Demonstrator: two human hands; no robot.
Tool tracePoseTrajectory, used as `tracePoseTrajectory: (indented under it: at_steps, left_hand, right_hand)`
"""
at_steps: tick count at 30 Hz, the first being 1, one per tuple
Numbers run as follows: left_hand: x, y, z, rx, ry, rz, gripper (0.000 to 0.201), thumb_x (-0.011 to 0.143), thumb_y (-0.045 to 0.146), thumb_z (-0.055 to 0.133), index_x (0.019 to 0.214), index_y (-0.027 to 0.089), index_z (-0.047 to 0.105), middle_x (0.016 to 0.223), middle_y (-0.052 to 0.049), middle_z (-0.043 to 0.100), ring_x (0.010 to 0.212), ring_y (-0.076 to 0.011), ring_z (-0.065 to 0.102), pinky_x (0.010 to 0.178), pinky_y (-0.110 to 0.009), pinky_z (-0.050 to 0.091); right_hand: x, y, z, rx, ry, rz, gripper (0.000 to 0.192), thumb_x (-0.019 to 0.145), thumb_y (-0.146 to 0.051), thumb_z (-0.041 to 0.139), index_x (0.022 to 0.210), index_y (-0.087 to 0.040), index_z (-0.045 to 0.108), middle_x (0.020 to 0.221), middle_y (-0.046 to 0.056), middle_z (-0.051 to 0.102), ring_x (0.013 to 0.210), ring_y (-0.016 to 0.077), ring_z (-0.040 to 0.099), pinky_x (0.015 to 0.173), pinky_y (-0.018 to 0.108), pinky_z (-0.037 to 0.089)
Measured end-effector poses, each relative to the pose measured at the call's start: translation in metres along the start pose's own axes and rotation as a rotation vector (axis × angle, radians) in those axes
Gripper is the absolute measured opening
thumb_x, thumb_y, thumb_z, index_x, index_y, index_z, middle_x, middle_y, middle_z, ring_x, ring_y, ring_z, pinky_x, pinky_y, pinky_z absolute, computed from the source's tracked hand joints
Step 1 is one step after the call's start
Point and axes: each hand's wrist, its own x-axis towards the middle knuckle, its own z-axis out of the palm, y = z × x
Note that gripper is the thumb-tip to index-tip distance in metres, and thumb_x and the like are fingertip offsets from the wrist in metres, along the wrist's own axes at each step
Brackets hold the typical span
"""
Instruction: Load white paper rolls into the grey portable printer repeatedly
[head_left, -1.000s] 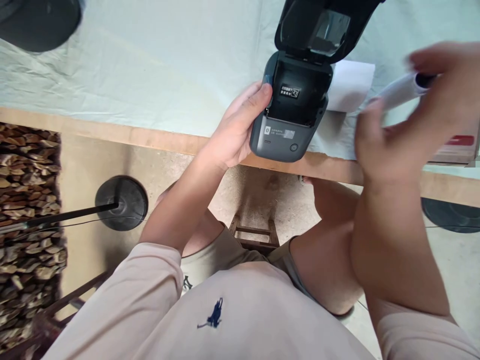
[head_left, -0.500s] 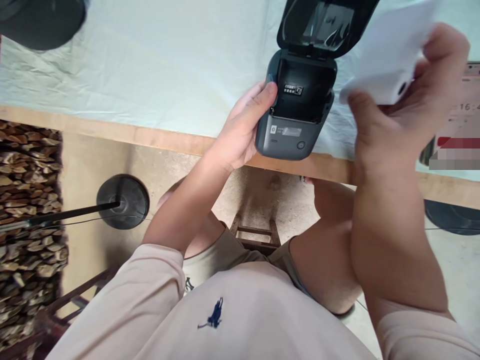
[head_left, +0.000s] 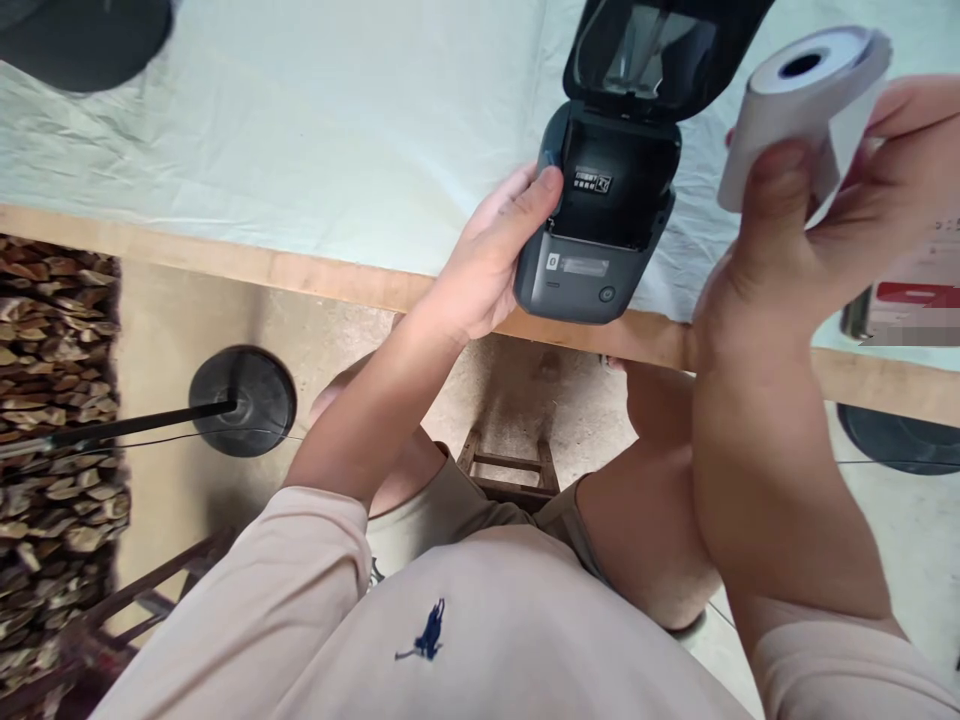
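Observation:
A dark grey portable label printer (head_left: 581,280) is in my left hand (head_left: 499,245), which grips its left side with the thumb on the rim. Its lid (head_left: 660,55) is swung up, and the paper bay inside holds no roll. To the right of the printer, my right hand (head_left: 817,215) is closed round a white paper roll (head_left: 780,130). The roll stands nearly upright, its dark core hole facing up, and a loose strip of paper hangs at its right side. Roll and printer are apart.
A pale cloth covers the table (head_left: 337,130), which has a wooden front edge (head_left: 225,265). A phone (head_left: 900,300) lies at the right, partly behind my right hand. A dark round object (head_left: 82,40) is at the upper left. Stacked firewood (head_left: 60,400) and a round stand base (head_left: 244,400) are below left.
My right hand has turned the paper roll so its core hole now faces up, and the loose paper end shows. The left hand and printer have barely shifted.

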Motion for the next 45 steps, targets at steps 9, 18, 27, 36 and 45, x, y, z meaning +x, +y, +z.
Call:
tracePoseTrajectory:
  at_steps: [9, 18, 27, 36, 45]
  left_hand:
    - [-0.004, 0.008, 0.004, 0.002, 0.079, -0.153, 0.023, 0.096, 0.029, 0.051, 0.11, 0.025, 0.069, 0.102, -0.002, 0.073, 0.138, -0.0265, 0.051, 0.106, -0.034, 0.052]
    - [-0.004, 0.004, 0.006, 0.025, 0.038, -0.071, 0.022, 0.097, 0.027, 0.049, 0.101, 0.02, 0.069, 0.101, -0.005, 0.072, 0.126, -0.0264, 0.061, 0.099, -0.03, 0.052]
    - [-0.002, 0.002, 0.0, 0.109, 0.011, -0.046, 0.026, 0.099, 0.031, 0.045, 0.106, 0.014, 0.063, 0.091, 0.0, 0.068, 0.123, -0.0243, 0.063, 0.095, -0.03, 0.055]
    - [-0.006, 0.007, -0.004, 0.166, 0.051, -0.105, 0.021, 0.085, 0.018, 0.06, 0.106, 0.02, 0.058, 0.092, 0.002, 0.068, 0.115, -0.0214, 0.068, 0.096, -0.033, 0.057]
    - [-0.009, 0.017, 0.002, 0.08, 0.096, -0.241, 0.072, 0.065, -0.005, 0.056, 0.132, 0.02, 0.057, 0.108, 0.001, 0.068, 0.131, -0.0267, 0.057, 0.117, -0.045, 0.041]
  right_hand:
    - [-0.009, -0.023, 0.006, -0.358, -0.25, -0.31, 0.011, 0.085, -0.03, 0.059, 0.088, -0.02, 0.054, 0.1, -0.002, 0.069, 0.102, 0.0153, 0.065, 0.097, 0.042, 0.047]
    - [-0.004, -0.029, -0.009, -0.35, -0.285, -0.328, 0.024, 0.085, -0.039, 0.055, 0.103, -0.025, 0.063, 0.102, 0.001, 0.068, 0.108, 0.0234, 0.061, 0.095, 0.052, 0.047]
    - [-0.008, -0.022, 0.0, -0.269, -0.272, -0.395, 0.023, 0.089, -0.039, 0.054, 0.083, -0.02, 0.067, 0.105, -0.004, 0.071, 0.109, 0.0171, 0.063, 0.098, 0.043, 0.051]
    - [-0.021, -0.012, 0.013, -0.016, -0.184, -0.413, 0.038, 0.091, -0.051, 0.035, 0.088, -0.024, 0.062, 0.091, 0.003, 0.056, 0.1, 0.0158, 0.057, 0.092, 0.042, 0.049]
    - [-0.017, -0.017, 0.03, 0.339, -0.1, 0.262, 0.044, 0.094, -0.049, 0.005, 0.125, -0.031, 0.03, 0.11, 0.005, 0.055, 0.109, 0.0186, 0.062, 0.093, 0.042, 0.055]
